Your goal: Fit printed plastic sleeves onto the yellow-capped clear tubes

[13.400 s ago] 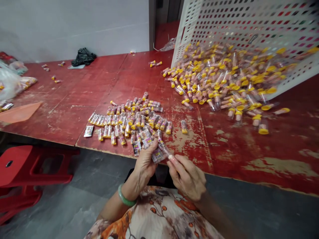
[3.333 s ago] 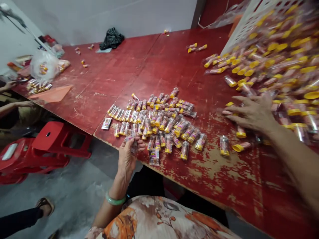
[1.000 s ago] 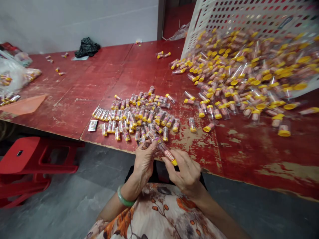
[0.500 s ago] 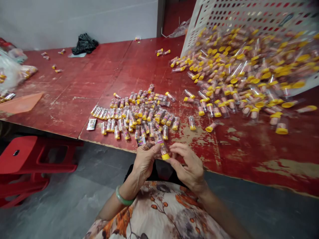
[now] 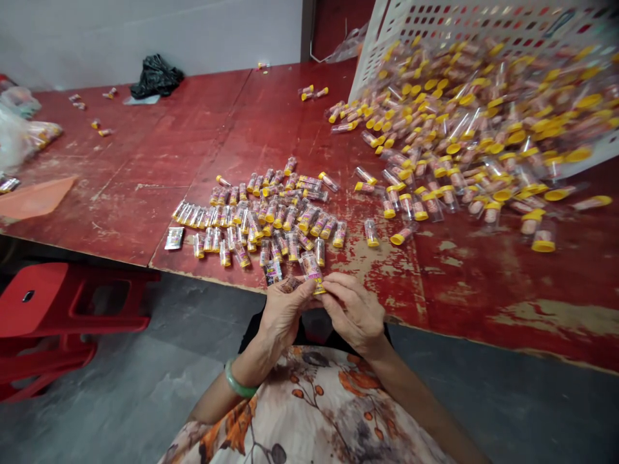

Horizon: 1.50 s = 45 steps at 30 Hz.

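My left hand and my right hand meet at the near edge of the red table. Between their fingertips stands a small clear tube with a yellow cap, wrapped in a printed label. My left hand also holds several printed labels. Just beyond the hands lies a cluster of labelled tubes in rough rows. A big heap of unlabelled yellow-capped tubes spills from a tipped white perforated crate at the right.
A loose label lies left of the cluster. A black bag sits at the far edge, a clear plastic bag and an orange sheet at the left. A red stool stands below the table.
One second ago the tube lay slanted between my hands with its cap toward my right hand. It now stands more upright, and both hands have closed in on it nearer the table edge.
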### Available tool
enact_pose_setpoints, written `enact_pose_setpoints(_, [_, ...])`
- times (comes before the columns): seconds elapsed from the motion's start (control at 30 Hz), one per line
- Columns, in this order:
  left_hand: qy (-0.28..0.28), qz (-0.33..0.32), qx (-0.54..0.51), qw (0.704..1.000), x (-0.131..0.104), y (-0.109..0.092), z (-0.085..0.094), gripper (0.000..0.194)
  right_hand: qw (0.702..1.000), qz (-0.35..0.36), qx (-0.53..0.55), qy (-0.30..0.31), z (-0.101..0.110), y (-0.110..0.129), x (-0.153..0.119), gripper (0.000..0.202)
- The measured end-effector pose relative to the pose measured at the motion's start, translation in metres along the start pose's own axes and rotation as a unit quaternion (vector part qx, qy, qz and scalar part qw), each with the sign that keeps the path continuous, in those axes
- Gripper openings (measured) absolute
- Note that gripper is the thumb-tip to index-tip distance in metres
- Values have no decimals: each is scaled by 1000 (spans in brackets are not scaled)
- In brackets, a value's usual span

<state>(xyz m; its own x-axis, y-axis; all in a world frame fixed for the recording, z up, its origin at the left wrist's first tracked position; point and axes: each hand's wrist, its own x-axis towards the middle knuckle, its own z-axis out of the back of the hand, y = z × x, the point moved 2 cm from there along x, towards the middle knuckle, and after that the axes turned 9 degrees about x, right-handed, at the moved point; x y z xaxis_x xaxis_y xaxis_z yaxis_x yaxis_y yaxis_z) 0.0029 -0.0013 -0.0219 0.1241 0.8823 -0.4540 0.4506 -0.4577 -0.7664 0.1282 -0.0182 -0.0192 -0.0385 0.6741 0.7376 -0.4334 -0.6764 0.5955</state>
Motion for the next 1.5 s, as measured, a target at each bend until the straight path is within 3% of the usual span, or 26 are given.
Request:
enact_pose_setpoints(0.13, [11,-6,11,1000,3,-2,3,27,990,-112,91,1,2,-7,7,35])
enact_pose_setpoints(0.23, [15,-14,18,1000,3,-4,5,27,980,-149,128,26,0,-12,8,44])
enact_pose_setpoints(0.4, [36,-32,31,998,3,-6,9,24,987,-119,107,17,-7,-11,9,45])
enact_pose_setpoints(0.67, [7,-39,22,999,3,-7,17,23,993,-73,87,-10,-21,-4,9,40])
enact_pose_setpoints(0.77, [9,-32,32,999,6,-12,21,26,988,-100,112,48,-22,-11,17,48])
enact_pose_setpoints(0.9, [32,-24,85,996,14,-23,25,30,955,-160,162,192,-21,-24,33,65])
enact_pose_setpoints(1.0, [35,-19,81,996,21,-30,30,35,943,-171,172,230,-26,-42,52,64])
enact_pose_setpoints(1.1, [-14,-25,50,998,25,-36,43,40,956,-165,117,211,-42,-75,81,64])
enact_pose_setpoints(1.27, [-154,-85,38,984,25,-51,78,38,980,-76,-52,174,-72,-130,119,61])
enact_pose_setpoints(1.37, [-189,-111,26,975,28,-60,92,38,983,-27,-102,151,-82,-120,120,53])
enact_pose_setpoints(1.43, [-195,-123,22,973,31,-65,96,39,986,-10,-109,129,-92,-96,113,39])
enact_pose_setpoints(1.5, [-200,-137,22,970,35,-69,98,39,982,-8,-111,152,-108,-72,105,28])
